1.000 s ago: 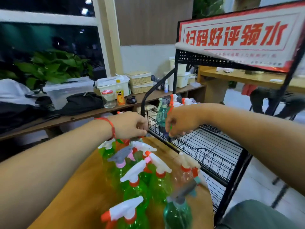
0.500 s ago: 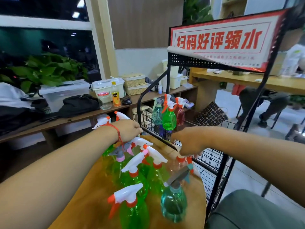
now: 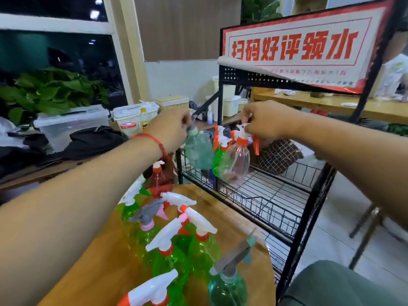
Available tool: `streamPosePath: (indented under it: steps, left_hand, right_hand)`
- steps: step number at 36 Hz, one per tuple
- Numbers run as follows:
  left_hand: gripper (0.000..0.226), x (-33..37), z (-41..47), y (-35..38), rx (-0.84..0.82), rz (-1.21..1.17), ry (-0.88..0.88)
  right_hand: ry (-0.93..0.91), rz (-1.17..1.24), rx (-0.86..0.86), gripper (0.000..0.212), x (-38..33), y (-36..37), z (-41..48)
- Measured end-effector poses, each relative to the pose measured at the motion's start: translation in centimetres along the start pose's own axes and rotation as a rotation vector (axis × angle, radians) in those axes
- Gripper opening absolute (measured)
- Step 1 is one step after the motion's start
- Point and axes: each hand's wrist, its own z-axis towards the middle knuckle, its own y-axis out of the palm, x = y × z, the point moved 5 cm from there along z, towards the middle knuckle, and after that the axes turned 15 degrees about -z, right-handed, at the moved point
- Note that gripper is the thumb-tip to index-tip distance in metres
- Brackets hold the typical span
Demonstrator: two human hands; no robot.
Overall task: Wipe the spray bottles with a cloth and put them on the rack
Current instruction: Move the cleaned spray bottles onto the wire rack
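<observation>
Just over a shelf of the rack [image 3: 276, 195] hang 2 bottles: the teal bottle [image 3: 197, 151], its head clasped in the curled left grip [image 3: 171, 131], and the clear bottle [image 3: 235, 164], likewise in the right grip [image 3: 262, 120]; green bottles [image 3: 198, 250] crowd the tabletop [image 3: 106, 261].

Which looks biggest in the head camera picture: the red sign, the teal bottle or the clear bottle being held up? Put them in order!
Largest: the red sign, by far.
Next: the teal bottle in the left hand and the clear bottle in the right hand. They look about alike, so I won't rank them.
</observation>
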Motion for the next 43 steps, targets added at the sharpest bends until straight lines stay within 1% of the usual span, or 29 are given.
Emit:
streamPosePath:
  steps: [3, 8, 13, 15, 17, 19, 22, 28, 31, 33, 35, 37, 39, 41, 43]
  left_hand:
    - [0.022, 0.0, 3.0, 0.5, 0.017, -0.009, 0.101]
    - [0.026, -1.9, 6.1, 4.0, -0.101, 0.062, 0.076]
    - [0.03, -4.1, 7.6, 7.6, -0.212, 0.056, 0.098]
    - [0.03, -4.6, 8.1, 8.8, -0.244, 0.09, 0.116]
    - [0.029, -5.4, 8.6, 10.0, -0.242, 0.094, 0.124]
    - [0.028, -6.4, 8.9, 11.2, -0.25, 0.127, 0.107]
    - [0.027, -7.7, 8.9, 13.0, -0.305, 0.201, 0.091]
    - [0.033, -9.4, 8.7, 13.7, -0.335, 0.237, 0.092]
    - [0.031, -9.9, 8.9, 13.1, -0.339, 0.257, 0.067]
    - [0.03, -10.1, 8.9, 12.8, -0.341, 0.272, 0.042]
    - [0.028, -10.2, 8.6, 12.8, -0.352, 0.291, 0.018]
    - [0.028, -10.0, 7.9, 12.7, -0.37, 0.342, -0.024]
    - [0.026, -9.5, 7.2, 12.4, -0.37, 0.401, -0.053]
    - [0.024, -8.7, 6.6, 11.4, -0.314, 0.422, -0.033]
    - [0.024, -7.5, 5.9, 10.1, -0.273, 0.436, 0.014]
  right_hand:
    - [0.037, -0.04, 0.014, 0.015, 1.1, 0.7, 2.2]
    - [0.065, -0.172, -0.065, 0.028, 2.1, 3.1, 4.9]
    - [0.099, -0.235, -0.143, 0.033, 3.4, 6.6, 7.6]
    - [0.106, -0.232, -0.159, 0.031, 3.7, 7.8, 8.5]
    - [0.122, -0.206, -0.155, 0.028, 4.2, 8.9, 9.4]
    - [0.136, -0.211, -0.166, 0.026, 4.8, 10.0, 10.2]
    - [0.15, -0.23, -0.191, 0.025, 5.4, 11.2, 11.0]
    - [0.178, -0.253, -0.249, 0.026, 5.8, 12.8, 11.6]
    - [0.193, -0.216, -0.271, 0.022, 5.8, 12.8, 11.5]
    - [0.218, -0.145, -0.335, 0.02, 6.0, 13.0, 11.4]
    - [0.244, -0.093, -0.383, 0.025, 6.0, 13.0, 11.1]
    - [0.237, -0.131, -0.374, 0.028, 5.8, 12.4, 10.8]
    - [0.214, -0.227, -0.319, 0.027, 5.4, 11.3, 10.4]
    - [0.204, -0.332, -0.232, 0.021, 4.8, 9.9, 10.0]
    - [0.188, -0.384, -0.145, 0.021, 3.9, 8.3, 9.4]
